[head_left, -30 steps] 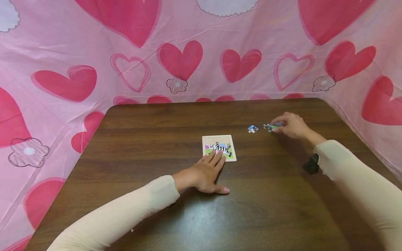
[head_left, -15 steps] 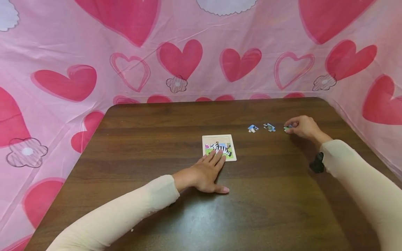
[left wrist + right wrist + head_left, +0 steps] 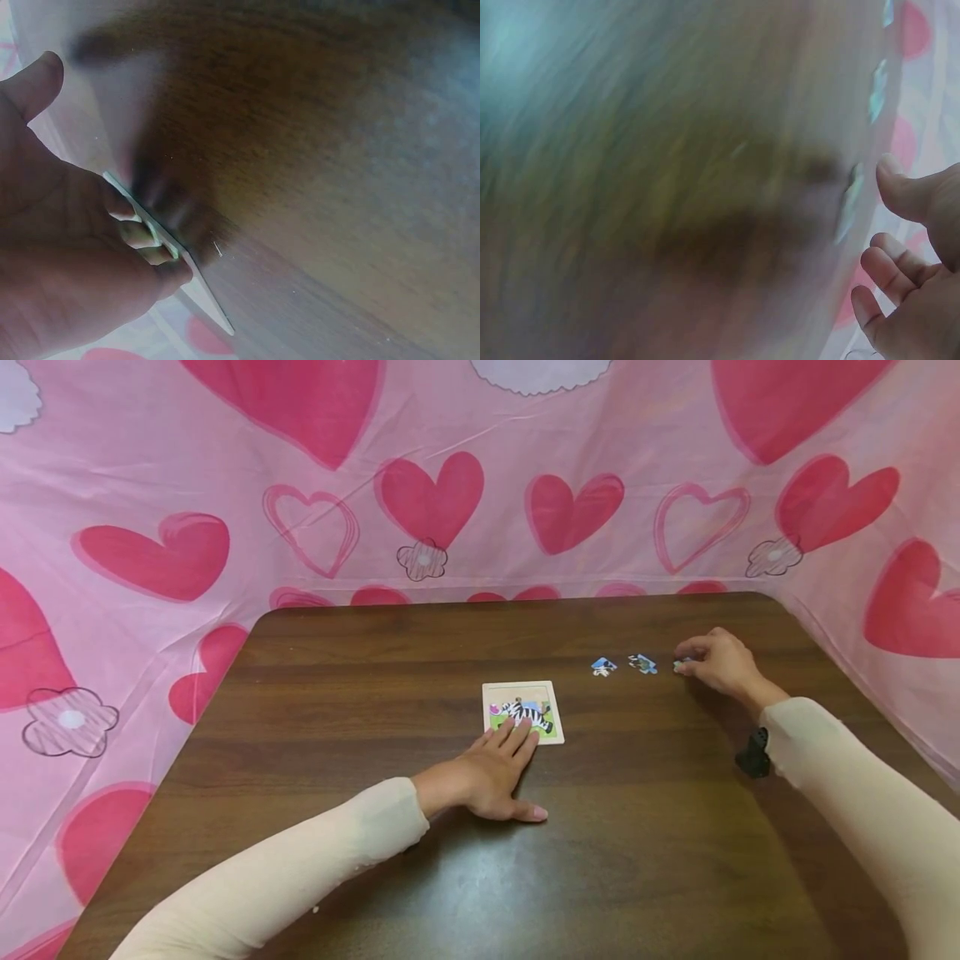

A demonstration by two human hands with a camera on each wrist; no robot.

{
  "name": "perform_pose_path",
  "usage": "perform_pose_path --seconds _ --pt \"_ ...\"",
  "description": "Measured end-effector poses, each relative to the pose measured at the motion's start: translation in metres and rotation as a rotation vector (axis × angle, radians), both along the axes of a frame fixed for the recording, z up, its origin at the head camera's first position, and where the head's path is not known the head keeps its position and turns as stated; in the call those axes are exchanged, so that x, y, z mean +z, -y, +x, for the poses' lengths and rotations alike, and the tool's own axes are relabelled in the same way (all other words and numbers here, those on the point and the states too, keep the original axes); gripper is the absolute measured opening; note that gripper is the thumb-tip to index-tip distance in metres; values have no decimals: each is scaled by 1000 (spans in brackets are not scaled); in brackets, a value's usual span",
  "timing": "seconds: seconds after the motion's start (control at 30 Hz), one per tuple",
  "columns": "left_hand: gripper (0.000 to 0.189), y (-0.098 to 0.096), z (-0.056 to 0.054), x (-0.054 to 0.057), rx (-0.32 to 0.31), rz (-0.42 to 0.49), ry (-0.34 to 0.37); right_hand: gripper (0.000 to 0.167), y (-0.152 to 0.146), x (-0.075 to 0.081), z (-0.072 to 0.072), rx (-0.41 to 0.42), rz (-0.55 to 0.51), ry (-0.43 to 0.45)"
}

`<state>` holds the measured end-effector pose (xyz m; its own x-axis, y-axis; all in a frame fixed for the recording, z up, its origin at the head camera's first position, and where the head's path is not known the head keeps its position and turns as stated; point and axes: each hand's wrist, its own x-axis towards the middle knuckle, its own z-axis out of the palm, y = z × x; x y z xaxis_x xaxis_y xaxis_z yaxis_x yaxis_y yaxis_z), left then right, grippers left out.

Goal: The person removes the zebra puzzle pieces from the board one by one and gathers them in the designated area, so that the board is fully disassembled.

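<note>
A small square puzzle board [image 3: 523, 696] with a zebra picture and a pale frame lies on the brown table. My left hand [image 3: 491, 777] rests on its near edge, fingers straight and thumb spread. To the right, my right hand [image 3: 723, 664] is at a blue-green jigsaw piece [image 3: 680, 665], partly covered by the fingers in the head view. In the right wrist view, that piece [image 3: 849, 202] lies on the tabletop, with thumb and fingers apart and not closed on it. Two more pieces, one blue and white [image 3: 603, 667], one blue and dark [image 3: 642, 664], lie in line with it.
The brown wooden table [image 3: 360, 693] has rounded far corners. A pink cloth [image 3: 495, 427] with red hearts hangs behind it and along both sides. On the right wrist sits a black device [image 3: 753, 753].
My right hand has moved right from the dark blue piece, leaving it on the table, to the third piece, then slightly back left and up. The left hand has stayed put.
</note>
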<state>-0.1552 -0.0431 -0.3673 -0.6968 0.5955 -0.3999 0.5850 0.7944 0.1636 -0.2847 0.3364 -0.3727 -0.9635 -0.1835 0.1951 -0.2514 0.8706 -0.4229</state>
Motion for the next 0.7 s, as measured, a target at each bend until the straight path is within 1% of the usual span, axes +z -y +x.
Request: perform_pose_path --seconds 0.1,0.2,0.27,0.33,0.47,0.53,0.7 --pt "104 0 0 0 3 0 3 24 12 6 1 23 -32 -24" --pt "104 -1 0 0 3 -1 5 22 30 13 2 74 -59 -56" --pt "104 -1 0 -1 1 -1 7 21 44 16 2 105 -82 -52" --pt "104 0 -1 -1 0 -5 8 20 60 19 2 128 -106 -30" --pt "104 0 -2 -1 -2 -10 8 19 91 20 2 163 -189 75" --pt "104 0 -2 -1 -2 -8 10 19 106 19 2 184 -219 114" --pt "103 0 -3 0 1 1 18 20 139 17 2 237 -237 169"
